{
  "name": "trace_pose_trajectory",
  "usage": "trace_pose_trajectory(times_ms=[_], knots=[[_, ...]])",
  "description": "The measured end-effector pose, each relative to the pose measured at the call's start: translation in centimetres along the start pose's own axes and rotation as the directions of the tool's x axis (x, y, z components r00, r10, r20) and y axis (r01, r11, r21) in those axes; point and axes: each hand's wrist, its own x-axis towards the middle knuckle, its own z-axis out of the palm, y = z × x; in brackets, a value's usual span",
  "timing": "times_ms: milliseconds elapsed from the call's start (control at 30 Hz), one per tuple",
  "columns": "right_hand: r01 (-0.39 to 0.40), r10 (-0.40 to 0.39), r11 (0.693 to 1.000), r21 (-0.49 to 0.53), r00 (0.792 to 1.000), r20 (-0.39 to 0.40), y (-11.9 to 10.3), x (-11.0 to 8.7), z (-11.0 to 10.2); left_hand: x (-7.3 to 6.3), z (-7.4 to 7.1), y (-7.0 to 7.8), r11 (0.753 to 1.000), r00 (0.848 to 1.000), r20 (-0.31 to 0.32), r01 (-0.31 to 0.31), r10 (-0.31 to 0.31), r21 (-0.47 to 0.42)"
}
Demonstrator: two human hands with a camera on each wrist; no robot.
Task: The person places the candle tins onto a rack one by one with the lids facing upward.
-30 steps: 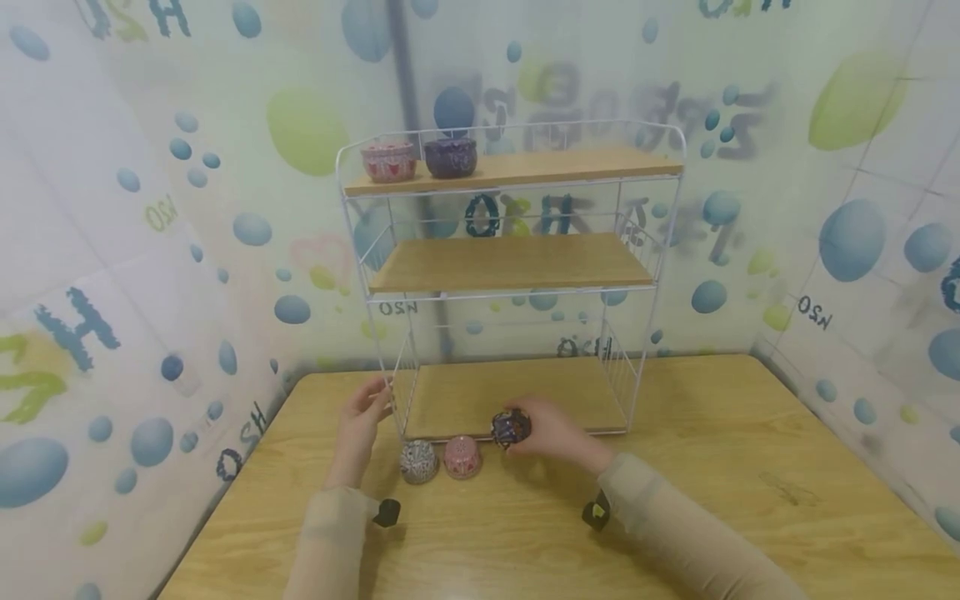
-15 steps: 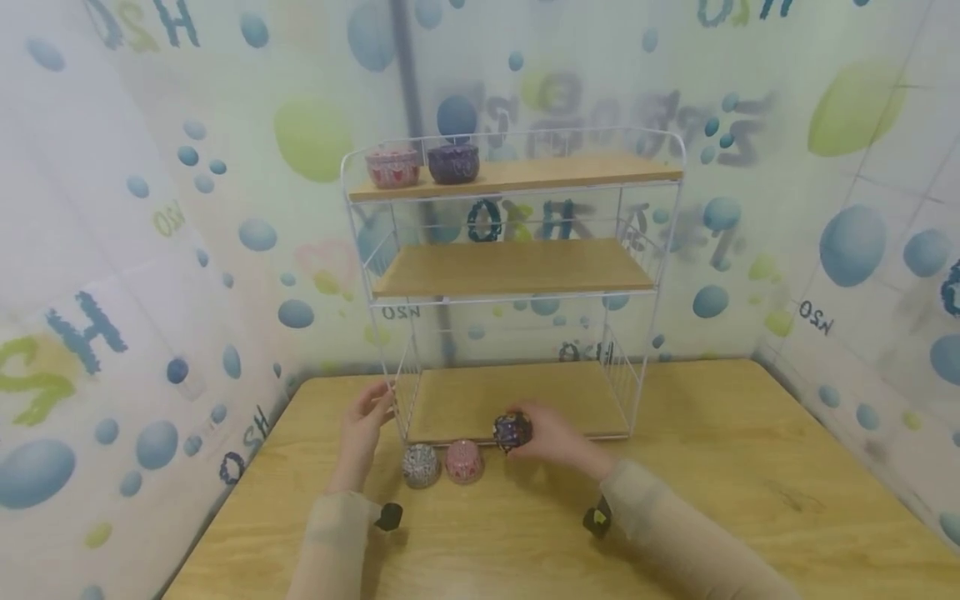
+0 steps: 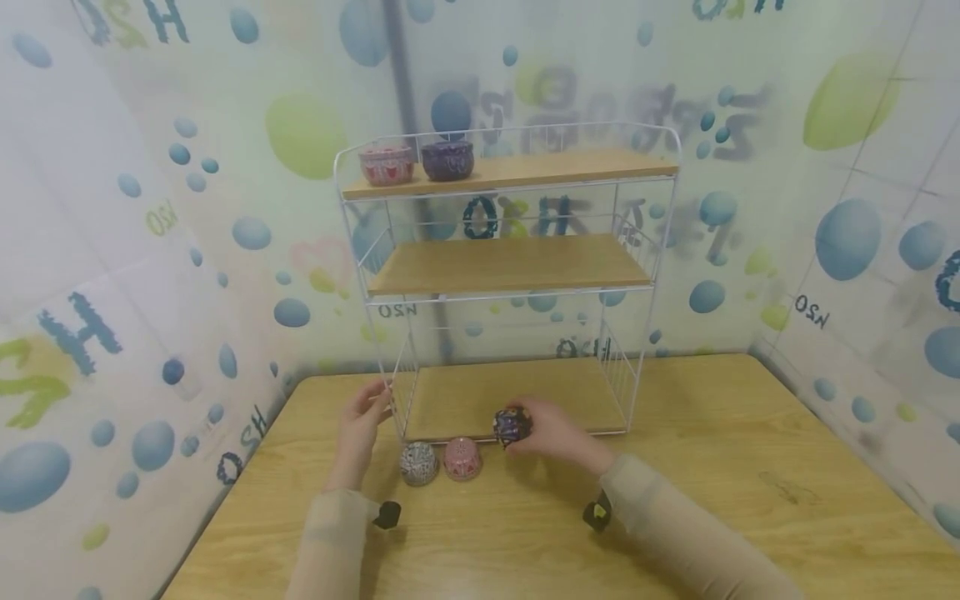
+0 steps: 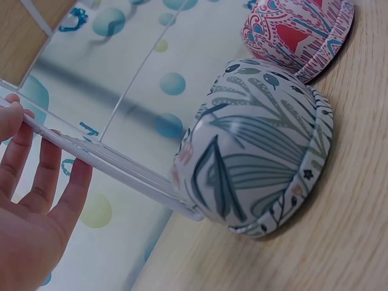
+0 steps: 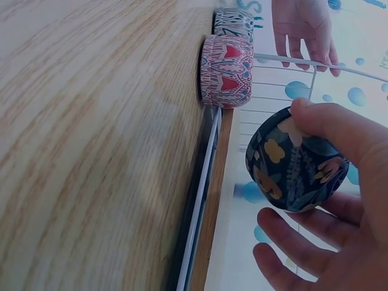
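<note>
My right hand [image 3: 551, 429] holds a small dark blue floral tin [image 5: 297, 160] between thumb and fingers, in the air close to the lowest shelf's front edge. My left hand [image 3: 363, 421] is at the left side of the white wire rack [image 4: 121, 167], thumb and fingertips pinching its thin bar. On the table before the rack sit two similar tins with their rounded ends up: a white one with grey-green leaves [image 4: 254, 145] and, to its right, a pink-and-red patterned one [image 5: 227, 71].
The rack carries three wooden shelves. On the top shelf [image 3: 562, 167], at the left, stand a pink tin [image 3: 387, 165] and a dark purple-blue tin [image 3: 447, 161] side by side. The wooden table [image 3: 712, 500] reaches a patterned curtain [image 3: 225, 192] behind and at the sides.
The head view shifts slightly. My right hand keeps the dark floral tin at nearly the same spot, its tilt a little different. My left hand stays on the rack.
</note>
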Motion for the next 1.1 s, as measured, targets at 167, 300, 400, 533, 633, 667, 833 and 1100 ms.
trace_pose_trajectory(times_ms=[167, 300, 400, 533, 633, 667, 833, 1100], knots=[[0.031, -0.031, 1.000, -0.002, 0.999, -0.005, -0.11, -0.08, -0.24, 0.07, -0.09, -0.72, 0.999, 1.000, -0.011, -0.021, 0.022, 0.034], [0.048, -0.048, 0.999, -0.005, 0.999, -0.013, -0.10, -0.17, -0.32, -0.14, -0.08, -0.73, 0.999, 1.000, -0.011, -0.028, 0.028, 0.042], [0.045, -0.045, 0.999, 0.003, 0.999, -0.019, -0.05, -0.18, -0.33, -0.18, -0.08, -0.69, 0.999, 1.000, -0.013, -0.022, 0.022, 0.031], [0.011, -0.010, 1.000, 0.019, 1.000, -0.023, -0.11, -0.16, -0.44, -0.07, -0.09, -0.58, 1.000, 1.000, -0.015, -0.015, 0.015, 0.017], [-0.011, 0.012, 0.999, 0.030, 1.000, -0.023, -0.20, -0.13, -0.55, 0.04, -0.09, -0.55, 1.000, 1.000, -0.014, -0.016, 0.016, 0.009], [-0.013, 0.014, 0.999, 0.031, 1.000, -0.024, -0.21, -0.13, -0.56, 0.05, -0.08, -0.56, 1.000, 1.000, -0.014, -0.016, 0.016, 0.007], [-0.009, 0.011, 0.999, 0.040, 0.999, -0.031, -0.21, -0.19, -0.60, 0.08, 0.00, -0.70, 1.000, 1.000, -0.025, -0.006, 0.006, 0.010], [-0.030, 0.034, 0.996, 0.078, 0.998, -0.059, -0.10, -0.34, -0.55, 0.15, -0.05, -0.91, 1.000, 1.000, -0.019, -0.018, 0.018, 0.005]])
